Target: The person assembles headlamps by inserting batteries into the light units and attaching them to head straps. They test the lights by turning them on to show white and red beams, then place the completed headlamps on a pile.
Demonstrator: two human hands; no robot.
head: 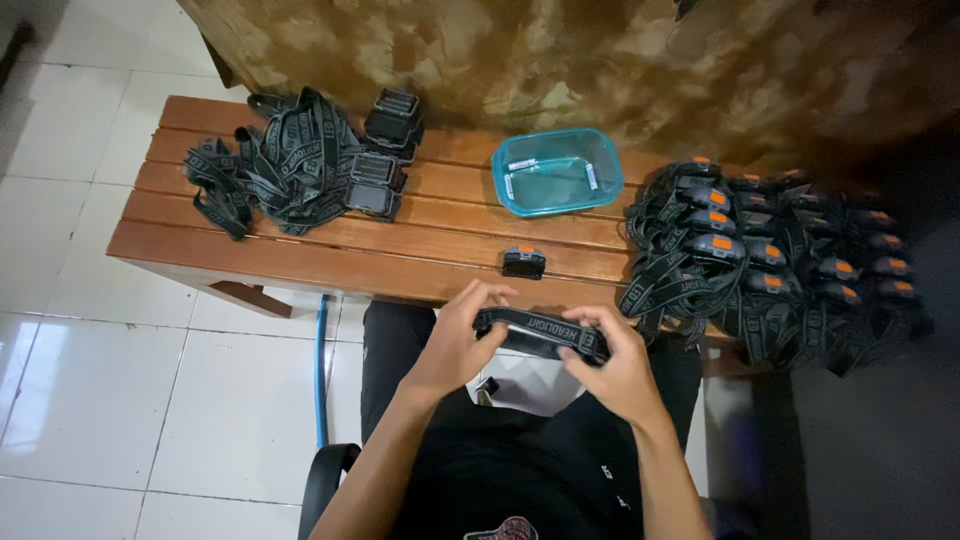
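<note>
My left hand (458, 338) and my right hand (618, 362) both grip a black elastic headlamp strap (537, 331) with grey lettering, stretched between them just in front of the wooden bench (300, 262). A small black headlamp body with an orange button (524, 262) lies alone on the bench a little beyond my hands.
A heap of loose black straps (275, 165) and several lamp housings (385, 150) sit at the bench's left. A teal plastic container (557, 171) holding small batteries stands mid-bench. Several assembled headlamps with orange buttons (770, 262) pile at the right. White tiled floor lies to the left.
</note>
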